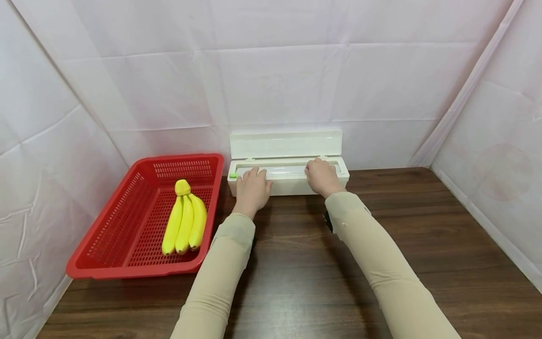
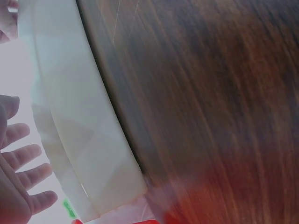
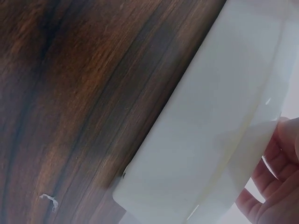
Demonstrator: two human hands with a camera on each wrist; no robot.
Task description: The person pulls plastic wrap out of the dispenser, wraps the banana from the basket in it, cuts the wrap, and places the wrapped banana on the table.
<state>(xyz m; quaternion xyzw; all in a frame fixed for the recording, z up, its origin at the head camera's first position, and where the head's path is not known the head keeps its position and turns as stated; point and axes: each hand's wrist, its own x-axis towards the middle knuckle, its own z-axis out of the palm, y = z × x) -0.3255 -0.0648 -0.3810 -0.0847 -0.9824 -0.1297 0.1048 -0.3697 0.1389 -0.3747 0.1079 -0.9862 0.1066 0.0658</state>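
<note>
A long white cling film dispenser stands at the back of the table, its lid raised against the curtain. Inside lies a shiny roll of cling film, and a green slide cutter sits at the left end. My left hand reaches over the left part of the front edge, and the left wrist view shows its fingers spread. Over the right part, my right hand has curled fingers and pinches at the film; its thumb is right by the front rim in the right wrist view.
At the left, a red plastic basket holds a bunch of yellow bananas. White curtains hang behind and at both sides of the dark wood table. A small pale scrap lies on the wood in the right wrist view.
</note>
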